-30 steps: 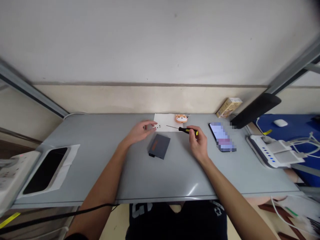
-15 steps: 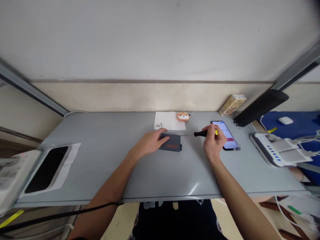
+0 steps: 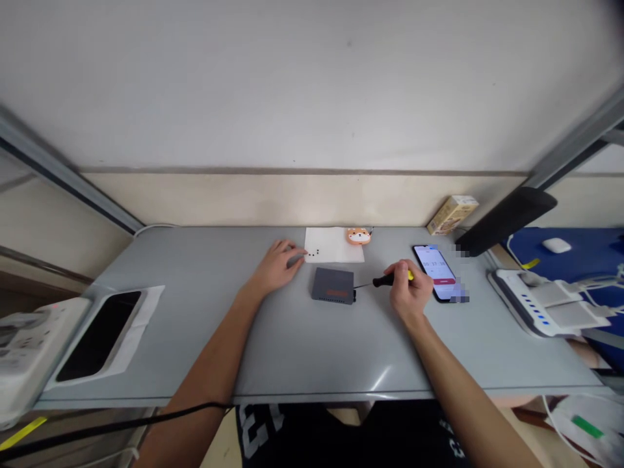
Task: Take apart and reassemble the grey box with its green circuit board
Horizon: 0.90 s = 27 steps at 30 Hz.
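A dark grey metal box point(image 3: 333, 285) with reddish lettering lies flat on the table. My right hand point(image 3: 410, 290) grips a screwdriver point(image 3: 383, 281) with a black and yellow handle. Its thin shaft points left, and the tip is at the box's right side; whether it touches is too small to tell. My left hand point(image 3: 279, 265) is off the box, fingers stretched and apart, with the fingertips at the left edge of a white paper sheet point(image 3: 336, 250). Several tiny dark screws point(image 3: 314, 253) lie on the sheet just right of those fingertips.
An orange animal-face case point(image 3: 359, 236) sits on the sheet's right end. A lit phone point(image 3: 436, 273) lies beyond my right hand. Farther right are a power strip point(image 3: 529, 302), a small carton point(image 3: 452, 215) and a black cylinder point(image 3: 507, 221). At left lies a dark-screened phone point(image 3: 100, 335).
My left hand has let go of the box and moved left to the paper's edge. My right hand and the screwdriver have shifted slightly left and tilted. The whole view has shifted a little.
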Tool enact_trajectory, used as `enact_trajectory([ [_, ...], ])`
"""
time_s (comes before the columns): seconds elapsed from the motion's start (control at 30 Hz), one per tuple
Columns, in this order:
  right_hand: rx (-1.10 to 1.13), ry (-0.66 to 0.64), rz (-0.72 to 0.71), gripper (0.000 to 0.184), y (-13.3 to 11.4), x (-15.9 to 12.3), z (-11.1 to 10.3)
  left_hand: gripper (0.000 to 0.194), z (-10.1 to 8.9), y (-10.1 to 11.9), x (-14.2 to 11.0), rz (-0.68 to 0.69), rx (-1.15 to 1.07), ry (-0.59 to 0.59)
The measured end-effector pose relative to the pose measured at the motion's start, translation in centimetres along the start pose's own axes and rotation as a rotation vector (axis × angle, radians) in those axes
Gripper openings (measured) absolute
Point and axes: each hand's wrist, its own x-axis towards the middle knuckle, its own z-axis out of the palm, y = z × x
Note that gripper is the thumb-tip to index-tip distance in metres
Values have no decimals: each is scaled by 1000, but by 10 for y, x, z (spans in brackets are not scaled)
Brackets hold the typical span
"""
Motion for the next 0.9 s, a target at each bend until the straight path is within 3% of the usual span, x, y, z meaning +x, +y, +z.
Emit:
enact_trajectory([
  [0.2,-19,79,31,47,3,8,1,29,-4,4,0,-2,-59,33],
  [0.33,-3,87,50,49,5,8,0,28,-17,24,2,0,-159,30],
  [0.4,19,46,55,50,5,5,0,29,-24,41,2,19,-294,-46],
  [0.53,60,-58,21,50,3,-3,1,61,-26,68,-3,109,-417,-342],
  [0.7,72,-67,25,48,-4,-2,10,51,-13,78,-7,71,-342,-335],
  [0.77,33,-121,-50,46,-10,2,16,52,-9,79,-6,69,-305,-321],
  [0.9,-88,-240,-353,42,-30,15,26,51,-4,83,-5,95,-226,-277],
])
